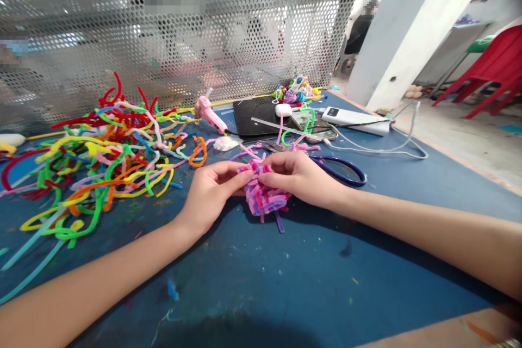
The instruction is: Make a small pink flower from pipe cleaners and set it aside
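Note:
A woven piece of pink and purple pipe cleaners (pixel 265 197) is held just above the blue table, with a purple end and a pink end hanging from its lower edge. My left hand (pixel 210 190) pinches its upper left side between thumb and fingers. On the upper right side my right hand (pixel 297 178) grips the same piece, thumb in front and fingers behind. The two thumbs nearly meet at the top. Loose pink strips lie just behind the hands. Scissors with dark blue handles (pixel 346 180) rest beside my right wrist, their blades partly hidden.
A tangled heap of coloured pipe cleaners (pixel 101 157) covers the left. Behind the hands lie a pink glue gun (pixel 211 115), a black mat (pixel 259 118), a phone (pixel 316 126) and a white power strip (pixel 356 120) with cables. A perforated metal panel (pixel 244 38) borders the table's back.

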`<state>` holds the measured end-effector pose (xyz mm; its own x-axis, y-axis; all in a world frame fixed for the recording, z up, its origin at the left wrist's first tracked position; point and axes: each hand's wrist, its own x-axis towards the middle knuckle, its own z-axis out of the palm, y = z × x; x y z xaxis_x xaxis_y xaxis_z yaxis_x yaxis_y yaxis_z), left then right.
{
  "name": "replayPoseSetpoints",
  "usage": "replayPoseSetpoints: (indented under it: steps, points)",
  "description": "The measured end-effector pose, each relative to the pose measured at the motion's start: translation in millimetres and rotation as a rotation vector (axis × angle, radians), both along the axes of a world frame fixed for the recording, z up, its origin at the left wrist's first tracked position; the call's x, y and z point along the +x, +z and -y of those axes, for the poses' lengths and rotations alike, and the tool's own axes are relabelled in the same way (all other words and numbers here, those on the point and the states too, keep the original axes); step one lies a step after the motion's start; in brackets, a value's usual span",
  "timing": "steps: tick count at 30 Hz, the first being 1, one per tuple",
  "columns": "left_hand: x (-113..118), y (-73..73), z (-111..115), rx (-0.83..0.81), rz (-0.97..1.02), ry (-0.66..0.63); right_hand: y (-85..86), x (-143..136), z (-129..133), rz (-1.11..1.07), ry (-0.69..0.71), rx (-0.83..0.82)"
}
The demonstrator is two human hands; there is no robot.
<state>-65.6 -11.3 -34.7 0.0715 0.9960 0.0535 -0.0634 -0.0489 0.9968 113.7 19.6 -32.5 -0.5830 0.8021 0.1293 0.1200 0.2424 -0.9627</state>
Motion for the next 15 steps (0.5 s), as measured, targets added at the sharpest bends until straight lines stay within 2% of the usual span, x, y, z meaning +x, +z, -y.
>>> replayPoseSetpoints:
  steps: [3,6,12,15]
  points:
    - [1.2,3.1,3.2,0.027,-0.074,-0.006,0.0,0.7,0.6,0.100,-0.002,0.104]
    - [1.5,3.6,3.8,0.003,-0.103,-0.036,-0.3,1.9,-0.5,0.140,0.032,0.115]
    - [-2.7,0.2,-2.2,-0.099,0.111,-0.125,-1.3,0.6,0.7,0.057,-0.053,0.091]
    - [-4.3,1.5,-3.8,-0.142,0.121,-0.190,-1.5,0.0,2.1,0.071,-0.074,0.141]
